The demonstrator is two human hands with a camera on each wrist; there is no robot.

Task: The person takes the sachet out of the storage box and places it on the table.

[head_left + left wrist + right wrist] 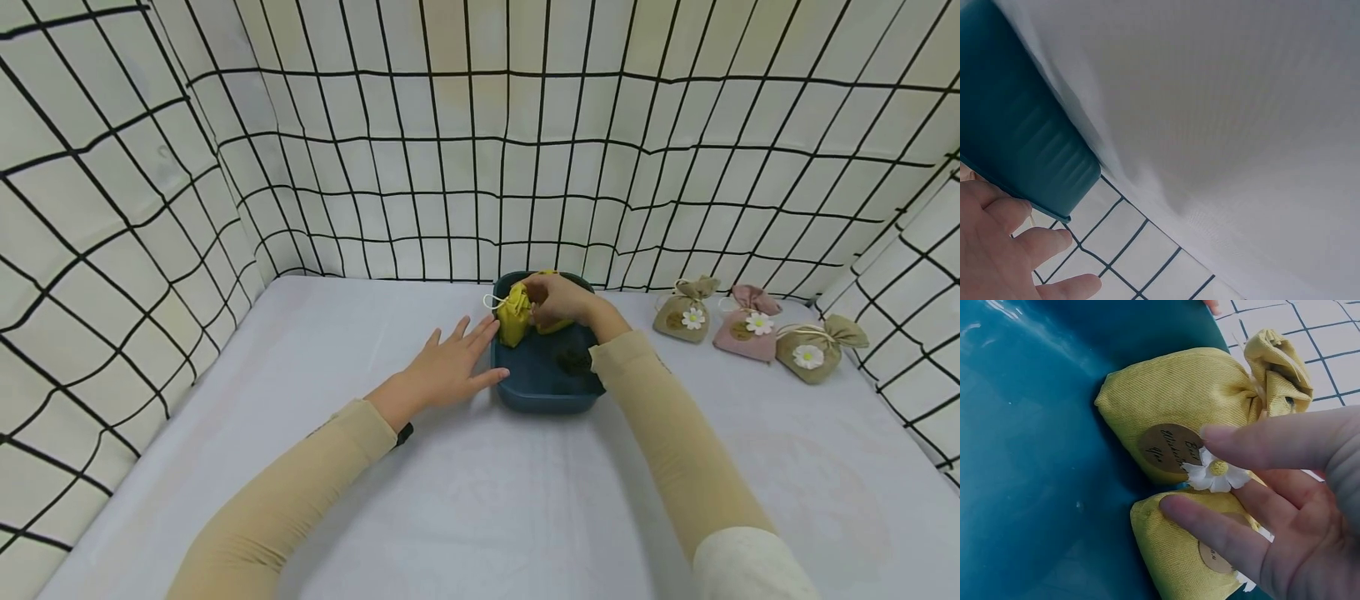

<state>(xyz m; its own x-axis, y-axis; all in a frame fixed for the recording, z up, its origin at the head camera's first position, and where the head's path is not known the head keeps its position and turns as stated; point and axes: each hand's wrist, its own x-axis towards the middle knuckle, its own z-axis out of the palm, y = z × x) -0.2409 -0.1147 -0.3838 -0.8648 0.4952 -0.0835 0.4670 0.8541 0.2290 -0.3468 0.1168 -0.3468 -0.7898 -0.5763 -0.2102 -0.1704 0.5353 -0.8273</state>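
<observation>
Two yellow cloth pouches stand side by side in a blue-green plastic basin. One yellow pouch leans at the basin's left wall, its white drawstring loop at the rim. My right hand reaches in over them. In the right wrist view its thumb lies at the white flower on the upper pouch, while the index finger extends over the lower pouch; thumb and index are spread apart. My left hand has its fingers spread, fingertips right at the basin's left rim.
To the right of the basin sit three more drawstring pouches with white flowers: a beige one, a pink one and an olive-tan one. Black wire grid borders the white-covered table at the back and sides.
</observation>
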